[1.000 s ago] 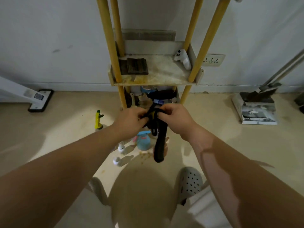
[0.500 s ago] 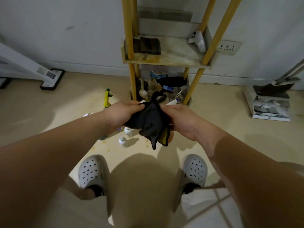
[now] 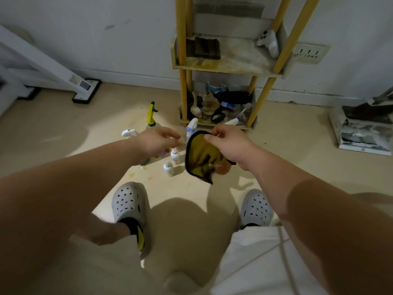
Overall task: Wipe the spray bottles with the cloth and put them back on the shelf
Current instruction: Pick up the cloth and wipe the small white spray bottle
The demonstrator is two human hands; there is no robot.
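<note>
I record my right hand [image 3: 230,144] pinching the cloth [image 3: 202,158] by its upper edge, so the rest hangs free. My left hand [image 3: 157,142] hovers empty, fingers loosely spread, above the spray bottles [image 3: 191,126] standing on the floor before the shelf [image 3: 229,66]. Recommendation: grip one bottle by the neck, lift it clear of its neighbours, then wrap the cloth round it.

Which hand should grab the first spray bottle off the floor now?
Left. The left hand is free, fingers relaxed, reaching toward the bottles standing on the floor. The right hand pinches the cloth, so it is occupied.
</note>
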